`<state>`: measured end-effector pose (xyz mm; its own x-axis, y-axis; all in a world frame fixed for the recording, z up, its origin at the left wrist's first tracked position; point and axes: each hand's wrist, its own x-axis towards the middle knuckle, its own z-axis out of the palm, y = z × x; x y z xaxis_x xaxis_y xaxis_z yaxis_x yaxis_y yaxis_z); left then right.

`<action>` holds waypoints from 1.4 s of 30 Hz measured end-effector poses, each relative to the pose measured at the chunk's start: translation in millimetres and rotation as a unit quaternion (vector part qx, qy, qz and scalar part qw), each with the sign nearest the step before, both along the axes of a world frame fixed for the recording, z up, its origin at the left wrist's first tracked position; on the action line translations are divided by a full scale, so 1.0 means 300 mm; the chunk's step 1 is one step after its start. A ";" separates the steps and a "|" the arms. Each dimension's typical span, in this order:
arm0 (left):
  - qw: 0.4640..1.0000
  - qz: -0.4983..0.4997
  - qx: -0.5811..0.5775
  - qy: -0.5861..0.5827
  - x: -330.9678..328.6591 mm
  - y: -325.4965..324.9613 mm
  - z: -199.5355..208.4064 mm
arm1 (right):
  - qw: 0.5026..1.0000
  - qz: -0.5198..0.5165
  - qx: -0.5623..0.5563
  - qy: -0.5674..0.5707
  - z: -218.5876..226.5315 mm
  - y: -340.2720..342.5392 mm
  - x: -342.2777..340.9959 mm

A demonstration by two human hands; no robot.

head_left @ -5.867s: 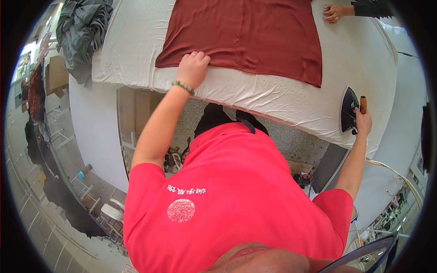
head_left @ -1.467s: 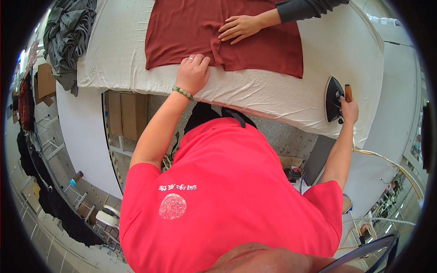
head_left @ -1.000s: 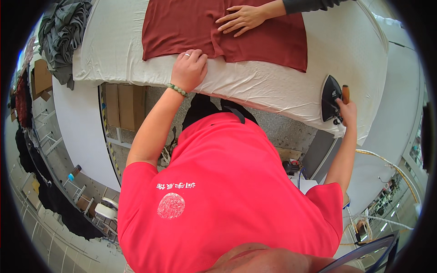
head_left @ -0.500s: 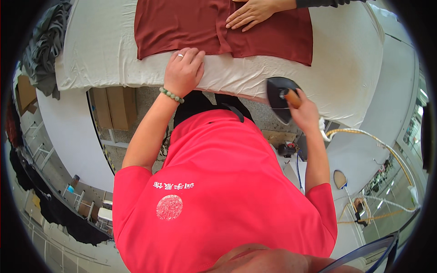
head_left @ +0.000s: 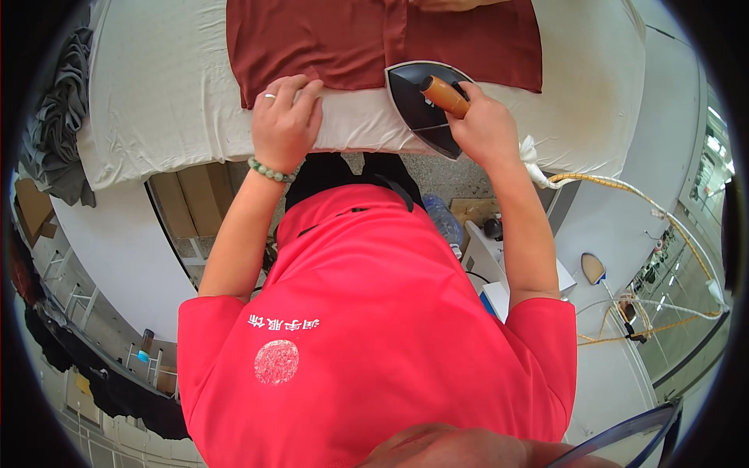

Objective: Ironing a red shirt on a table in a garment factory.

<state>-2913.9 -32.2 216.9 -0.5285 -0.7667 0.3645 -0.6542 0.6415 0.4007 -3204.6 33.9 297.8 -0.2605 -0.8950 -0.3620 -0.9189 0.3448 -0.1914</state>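
A dark red cloth (head_left: 312, 39), with a seam down its middle, lies on the white-covered ironing table (head_left: 172, 101). My left hand (head_left: 285, 117), with a ring and a green bead bracelet, has its fingers bent together on the cloth's near hem, at the left. My right hand (head_left: 484, 125) is closed round the orange-brown handle of a black iron (head_left: 417, 97). The iron's tip reaches the near hem right of the middle, and the rest is over the table's near edge. Whether its sole touches the cloth is hidden.
Another person's hand (head_left: 446, 4) is at the cloth's far side. Grey fabric (head_left: 58, 125) hangs in a heap at the table's left. A white and yellow hose (head_left: 647, 195) curves away at the right. Below the table are cardboard boxes (head_left: 187, 203) and a plastic bottle (head_left: 445, 222).
My right hand has brought the iron left and forward, from beside the table edge to the hem. My left hand has shifted left. The other person's hand has drawn farther away.
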 end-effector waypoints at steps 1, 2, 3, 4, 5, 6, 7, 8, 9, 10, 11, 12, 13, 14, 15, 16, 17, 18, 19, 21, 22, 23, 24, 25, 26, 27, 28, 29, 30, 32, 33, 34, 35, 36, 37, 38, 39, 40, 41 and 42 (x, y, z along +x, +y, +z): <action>1.000 0.011 0.001 -0.001 0.022 -0.001 0.002 | 1.000 0.007 0.000 0.002 -0.007 0.005 0.007; 1.000 0.022 0.001 -0.002 0.036 -0.001 0.003 | 1.000 0.014 -0.001 0.004 -0.013 0.009 0.012; 1.000 0.023 0.002 0.000 0.037 -0.004 -0.003 | 1.000 0.016 0.000 0.006 -0.019 0.015 0.009; 1.000 0.008 -0.009 -0.001 0.024 -0.015 -0.017 | 1.000 0.004 -0.004 0.008 -0.025 0.023 -0.002; 1.000 -0.006 -0.022 -0.002 0.014 -0.029 -0.029 | 1.000 -0.008 -0.011 0.009 -0.024 0.024 -0.004; 0.999 -0.021 -0.035 -0.003 0.011 -0.039 -0.037 | 1.000 -0.020 -0.017 0.010 -0.021 0.020 -0.001; 0.999 -0.019 -0.036 -0.002 0.016 -0.044 -0.041 | 1.000 -0.018 -0.018 0.011 -0.021 0.016 0.002; 0.999 -0.018 -0.025 -0.007 0.019 -0.048 -0.045 | 1.000 -0.019 -0.019 0.007 -0.021 0.012 0.003; 1.000 -0.018 -0.015 -0.013 0.023 -0.050 -0.046 | 1.000 -0.020 -0.019 0.003 -0.017 0.006 0.008; 1.000 -0.020 -0.003 -0.017 0.023 -0.051 -0.047 | 1.000 -0.024 -0.019 0.000 -0.014 0.004 0.011; 1.000 -0.022 -0.002 -0.017 0.023 -0.052 -0.046 | 0.999 -0.026 -0.018 0.000 -0.011 0.001 0.017; 1.000 -0.021 -0.007 -0.008 0.024 -0.054 -0.043 | 1.000 -0.023 -0.014 0.001 -0.008 -0.004 0.025; 1.000 -0.020 -0.012 0.001 0.025 -0.057 -0.038 | 1.000 -0.020 -0.010 0.001 -0.006 -0.007 0.032; 1.000 -0.020 -0.017 0.010 0.026 -0.057 -0.035 | 1.000 -0.016 -0.005 0.001 -0.006 -0.007 0.038; 1.000 -0.021 -0.018 0.010 0.025 -0.057 -0.032 | 1.000 -0.017 -0.006 0.001 -0.007 -0.007 0.038; 1.000 -0.015 -0.019 0.018 0.024 -0.055 -0.029 | 1.000 -0.013 -0.008 0.003 -0.008 -0.006 0.037; 0.999 -0.010 -0.020 0.026 0.024 -0.052 -0.027 | 1.000 -0.009 -0.011 0.005 -0.010 -0.005 0.036; 0.999 -0.005 -0.021 0.035 0.024 -0.051 -0.023 | 1.000 -0.005 -0.013 0.007 -0.009 -0.004 0.037; 0.999 -0.006 -0.021 0.035 0.025 -0.051 -0.017 | 1.000 -0.006 -0.014 0.007 -0.008 -0.005 0.040; 0.999 -0.001 -0.021 0.048 0.027 -0.054 -0.009 | 1.000 0.004 -0.016 0.013 -0.010 -0.008 0.048; 0.998 0.001 -0.022 0.055 0.026 -0.054 -0.005 | 1.000 0.009 -0.017 0.016 -0.010 -0.009 0.052; 0.998 0.000 -0.023 0.056 0.025 -0.053 -0.001 | 1.000 0.008 -0.018 0.017 -0.011 -0.009 0.055; 0.998 0.005 -0.018 0.060 0.023 -0.050 0.003 | 0.999 0.014 -0.022 0.019 -0.012 -0.009 0.059; 0.998 0.011 -0.014 0.065 0.023 -0.048 0.008 | 0.999 0.020 -0.026 0.021 -0.013 -0.011 0.063; 0.997 0.017 -0.010 0.069 0.023 -0.049 0.010 | 0.999 0.027 -0.031 0.023 -0.013 -0.014 0.065; 0.997 0.017 -0.012 0.069 0.024 -0.050 0.009 | 0.999 0.028 -0.032 0.023 -0.012 -0.017 0.065; 0.997 0.020 -0.010 0.079 0.025 -0.051 0.005 | 0.999 0.022 -0.025 0.021 -0.009 -0.020 0.064; 0.996 0.023 -0.008 0.090 0.027 -0.052 0.001 | 1.000 0.016 -0.018 0.019 -0.007 -0.024 0.063; 0.995 0.025 -0.006 0.100 0.028 -0.051 0.001 | 1.000 0.009 -0.009 0.017 -0.006 -0.023 0.064; 0.995 0.029 0.004 0.101 0.028 -0.045 0.007 | 1.000 0.016 -0.010 0.017 -0.009 -0.027 0.070; 0.994 0.033 0.014 0.101 0.029 -0.041 0.013 | 1.000 0.023 -0.010 0.017 -0.012 -0.031 0.076; 0.994 0.037 0.023 0.101 0.032 -0.036 0.018 | 0.999 0.030 -0.010 0.017 -0.014 -0.034 0.083; 0.994 0.037 0.022 0.101 0.034 -0.034 0.022 | 0.999 0.031 -0.011 0.016 -0.015 -0.038 0.092; 0.994 0.032 0.026 0.100 0.038 -0.032 0.027 | 0.999 0.034 -0.009 0.017 -0.014 -0.044 0.104; 0.994 0.027 0.029 0.099 0.043 -0.028 0.030 | 0.999 0.038 -0.008 0.017 -0.013 -0.050 0.117; 0.994 0.023 0.032 0.098 0.049 -0.024 0.033 | 0.999 0.043 -0.007 0.017 -0.012 -0.054 0.124; 0.995 0.024 0.031 0.096 0.058 -0.021 0.035 | 0.999 0.045 -0.007 0.015 -0.010 -0.058 0.126; 0.993 0.034 0.024 0.108 0.075 -0.017 0.034 | 0.999 0.046 -0.011 0.015 -0.007 -0.058 0.129; 0.992 0.045 0.017 0.119 0.094 -0.013 0.032 | 0.999 0.049 -0.014 0.015 -0.005 -0.058 0.132; 0.990 0.055 0.009 0.132 0.110 -0.014 0.027 | 0.998 0.050 -0.018 0.017 -0.005 -0.064 0.130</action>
